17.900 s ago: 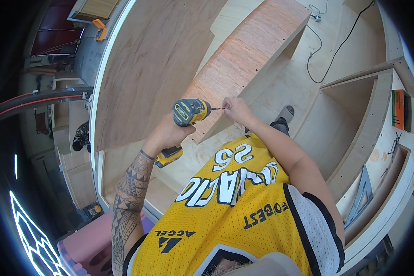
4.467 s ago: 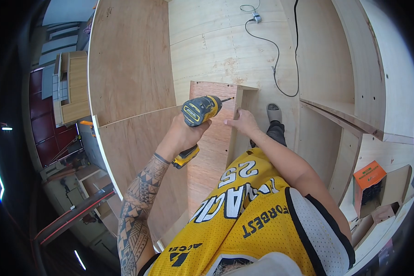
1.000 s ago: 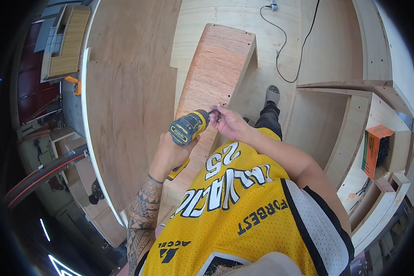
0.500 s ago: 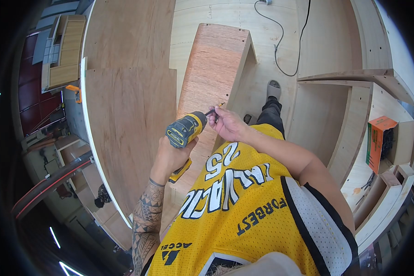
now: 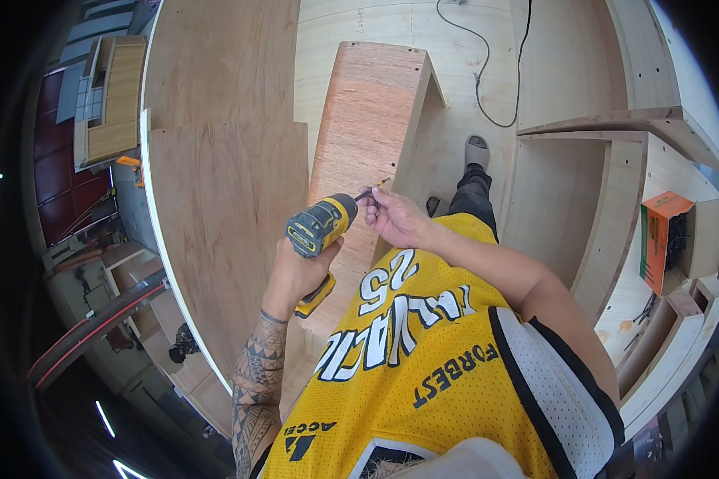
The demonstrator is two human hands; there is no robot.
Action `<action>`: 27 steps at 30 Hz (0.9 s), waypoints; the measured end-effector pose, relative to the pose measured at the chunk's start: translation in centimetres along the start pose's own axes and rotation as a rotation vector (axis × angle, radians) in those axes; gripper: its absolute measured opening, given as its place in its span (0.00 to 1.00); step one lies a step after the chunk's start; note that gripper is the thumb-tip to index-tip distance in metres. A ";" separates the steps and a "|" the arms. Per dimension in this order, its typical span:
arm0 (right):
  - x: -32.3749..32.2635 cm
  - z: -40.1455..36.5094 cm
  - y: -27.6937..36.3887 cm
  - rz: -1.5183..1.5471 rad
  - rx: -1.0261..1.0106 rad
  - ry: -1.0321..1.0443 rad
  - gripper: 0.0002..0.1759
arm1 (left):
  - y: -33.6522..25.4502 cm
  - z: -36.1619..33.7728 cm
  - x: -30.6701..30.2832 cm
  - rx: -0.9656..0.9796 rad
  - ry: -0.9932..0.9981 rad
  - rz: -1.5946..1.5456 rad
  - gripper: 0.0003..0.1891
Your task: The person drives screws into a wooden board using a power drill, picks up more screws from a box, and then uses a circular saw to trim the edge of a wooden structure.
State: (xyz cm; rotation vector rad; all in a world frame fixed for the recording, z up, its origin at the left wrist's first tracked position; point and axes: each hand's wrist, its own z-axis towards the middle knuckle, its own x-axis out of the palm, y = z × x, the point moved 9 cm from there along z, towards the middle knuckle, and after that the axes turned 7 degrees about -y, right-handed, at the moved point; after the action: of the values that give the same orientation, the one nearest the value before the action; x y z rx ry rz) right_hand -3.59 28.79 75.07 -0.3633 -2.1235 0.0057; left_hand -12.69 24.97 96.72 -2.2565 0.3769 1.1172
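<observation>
My left hand (image 5: 299, 267) is wrapped around the handle of a yellow and black cordless drill (image 5: 321, 223), its nose pointing up and right. Just past the chuck, the fingers of my right hand (image 5: 391, 215) pinch the dark drill bit (image 5: 363, 195). A small yellow-tipped piece (image 5: 383, 182) shows beyond the fingertips. Both hands are above a reddish plywood panel (image 5: 367, 112), the top of a long wooden box part, with small dark holes near its edge.
A large plywood sheet (image 5: 224, 199) lies to the left. Open wooden cabinets (image 5: 563, 207) stand at the right, with an orange box (image 5: 659, 239) of dark screws on one. A black cable (image 5: 487, 64) curls over the pale board at the top. My sandalled foot (image 5: 477, 152) is beside the panel.
The view has shifted slightly. Both hands keep nearly the same places on the drill and its bit.
</observation>
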 end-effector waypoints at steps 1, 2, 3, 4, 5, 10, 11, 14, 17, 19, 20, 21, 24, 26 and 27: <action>0.2 0.0 -0.1 0.002 -0.005 0.029 0.13 | -0.2 0.1 0.1 0.047 -0.008 0.020 0.17; 0.0 -0.1 -0.2 0.004 -0.002 0.029 0.13 | -0.4 0.0 0.1 0.091 -0.018 0.042 0.17; -0.1 -0.2 -0.2 0.007 -0.008 0.026 0.13 | -0.5 0.0 0.0 0.089 -0.019 0.044 0.17; -0.2 -0.2 -0.1 0.010 -0.018 0.023 0.14 | -0.5 0.0 -0.1 0.067 -0.008 0.030 0.17; -0.3 -0.2 0.0 0.009 -0.019 0.023 0.14 | -0.6 0.1 0.0 0.048 0.003 0.015 0.16; -1.0 -0.2 -0.1 -0.011 -0.012 0.019 0.13 | -1.7 0.1 0.5 0.115 0.008 0.040 0.15; -1.4 -0.1 0.0 -0.011 -0.010 0.019 0.13 | -1.7 0.2 0.5 0.115 0.012 0.043 0.14; -4.6 0.1 0.8 -0.232 0.002 -0.095 0.15 | -2.4 0.2 0.9 0.122 0.025 0.118 0.14; -9.0 0.2 5.6 -0.453 -0.270 -0.569 0.22 | -2.1 0.5 1.1 0.086 0.037 0.098 0.14; -7.3 0.2 11.5 -0.880 -0.650 -0.728 0.30 | -1.7 0.8 1.4 0.093 0.045 0.100 0.14; -7.0 0.7 12.8 -0.880 -0.645 -0.728 0.30 | -1.7 0.8 1.6 0.105 0.055 0.103 0.14; -5.0 0.5 14.8 -1.064 -0.685 -0.702 0.31 | -1.8 0.8 1.8 0.099 0.053 0.106 0.14; -3.2 2.5 17.6 -1.316 -0.693 -0.674 0.33 | -1.9 0.9 2.1 0.109 0.063 0.119 0.14; -3.5 3.2 18.2 -1.381 -0.665 -0.673 0.33 | -1.9 1.1 2.4 0.121 0.075 0.133 0.14; -3.4 3.4 18.2 -1.414 -0.662 -0.651 0.33 | -2.0 1.1 2.4 0.116 0.076 0.136 0.14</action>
State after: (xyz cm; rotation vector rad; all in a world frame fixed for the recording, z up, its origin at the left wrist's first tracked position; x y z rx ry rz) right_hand 0.00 45.80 67.82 0.9490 -2.4960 -1.5690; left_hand -11.01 27.25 95.03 -2.2015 0.6185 1.0507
